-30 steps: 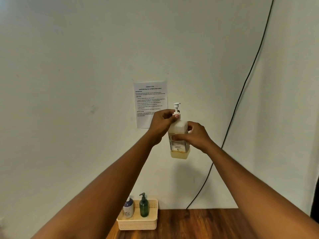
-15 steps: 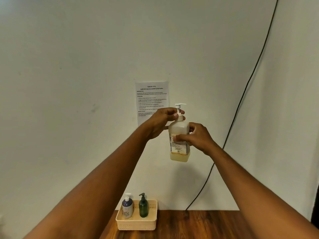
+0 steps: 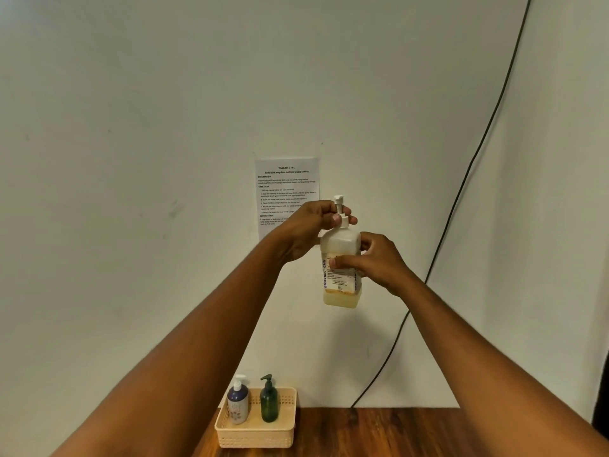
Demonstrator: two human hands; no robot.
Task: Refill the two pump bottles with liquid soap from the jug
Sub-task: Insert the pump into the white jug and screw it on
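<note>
Jug (image 3: 341,268) held aloft: right hand (image 3: 375,263) grips its body, left hand (image 3: 313,225) pinches the pump collar, probably unscrewing; next, lift the pump out.

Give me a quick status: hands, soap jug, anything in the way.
Left hand grips the pump collar; right hand grips the soap jug, held up, pump on. Two pump bottles upright in the basket. Nothing in the way.

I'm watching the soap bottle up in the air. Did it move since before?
Yes, a little. The held bottle and its pump top sit lower against the paper sheet on the wall than a second ago.
</note>
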